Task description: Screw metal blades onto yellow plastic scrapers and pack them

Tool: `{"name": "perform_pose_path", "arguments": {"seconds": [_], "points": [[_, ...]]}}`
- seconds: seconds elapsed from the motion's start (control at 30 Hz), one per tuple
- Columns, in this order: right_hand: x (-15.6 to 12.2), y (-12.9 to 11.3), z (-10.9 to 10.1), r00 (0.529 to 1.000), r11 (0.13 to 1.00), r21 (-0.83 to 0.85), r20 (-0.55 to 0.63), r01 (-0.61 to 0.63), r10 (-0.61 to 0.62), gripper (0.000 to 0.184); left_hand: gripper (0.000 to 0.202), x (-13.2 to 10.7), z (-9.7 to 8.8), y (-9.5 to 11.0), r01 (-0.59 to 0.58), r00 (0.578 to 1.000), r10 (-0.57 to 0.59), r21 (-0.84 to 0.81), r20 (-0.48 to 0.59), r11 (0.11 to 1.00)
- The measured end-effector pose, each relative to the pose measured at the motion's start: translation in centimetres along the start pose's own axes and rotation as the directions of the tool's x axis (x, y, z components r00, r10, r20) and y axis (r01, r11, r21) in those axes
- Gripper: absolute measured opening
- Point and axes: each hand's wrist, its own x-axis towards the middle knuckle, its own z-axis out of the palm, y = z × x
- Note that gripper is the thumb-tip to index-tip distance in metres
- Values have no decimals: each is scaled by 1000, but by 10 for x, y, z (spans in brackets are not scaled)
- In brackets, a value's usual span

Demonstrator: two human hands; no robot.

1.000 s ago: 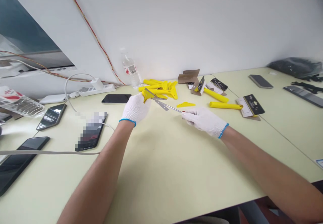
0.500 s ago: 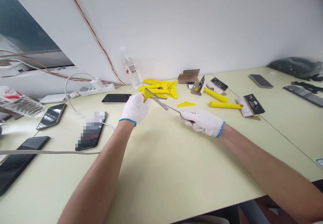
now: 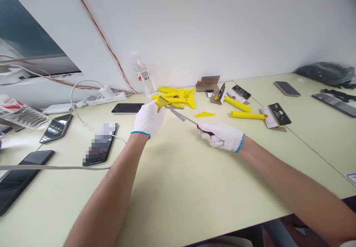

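My left hand (image 3: pixel 148 120), in a white knit glove, is closed around a yellow plastic scraper (image 3: pixel 160 102) with a flat metal edge; most of it is hidden by the glove. My gloved right hand (image 3: pixel 224 135) grips the red handle of a screwdriver (image 3: pixel 205 129). Its thin shaft points left toward the scraper, and I cannot tell whether the tip touches it. Beneath the shaft, flat grey metal blades (image 3: pixel 178 115) lie on the table. Just behind my right hand rests a loose yellow blade cover (image 3: pixel 205 114). Several yellow scraper parts (image 3: pixel 175 100) are heaped beyond my left hand.
Two yellow tubular handles (image 3: pixel 247 115) and black-and-white packaging cards (image 3: pixel 279 114) lie at the right. A water bottle (image 3: pixel 144 78) stands against the wall. Several phones (image 3: pixel 57 128), a power strip (image 3: pixel 107 98) and cables occupy the left side. A black plastic bag (image 3: pixel 328 74) sits far right.
My right hand has shifted slightly left and turned, so more of the screwdriver's red handle shows. The scraper in my left hand has tilted a little.
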Motion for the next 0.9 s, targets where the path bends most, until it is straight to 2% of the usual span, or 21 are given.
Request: {"name": "perform_pose_path", "arguments": {"seconds": [0.23, 0.37, 0.43, 0.5, 0.57, 0.63, 0.7, 0.77, 0.9], "points": [[1, -2, -9, 1000, 1000, 13, 24, 5, -5, 42, 14, 5, 6, -7, -35, 999, 36, 55, -19, 998], [-6, -13, -8, 998, 989, -136, 2, 64, -65, 45, 19, 10, 2, -9, -43, 998, 46, 65, -48, 997], [-10, -17, -7, 993, 954, -287, -45, 92, -109, 46, 22, 12, -3, -12, -47, 997, 52, 66, -61, 997], [-12, -20, -9, 969, 851, -515, -143, 99, -200, 48, 24, 14, -7, -15, -33, 997, 36, 53, -67, 998], [-11, -21, -15, 908, 654, -753, -222, 73, -356, 47, 26, 14, -12, -18, 21, 998, -20, 15, -58, 1000], [-7, -19, -24, 832, 425, -905, -214, 28, -512, 43, 26, 13, -16, -18, 104, 994, -105, -56, -14, 993], [-2, -17, -35, 788, 245, -970, -161, -13, -595, 36, 24, 11, -20, -15, 178, 983, -172, -132, 56, 975], [2, -14, -44, 779, 140, -989, -128, -52, -614, 30, 21, 9, -24, -11, 218, 973, -202, -171, 108, 961], [6, -9, -50, 767, 62, -988, -148, -141, -625, 26, 20, 5, -26, -7, 225, 968, -197, -195, 155, 955]]}}
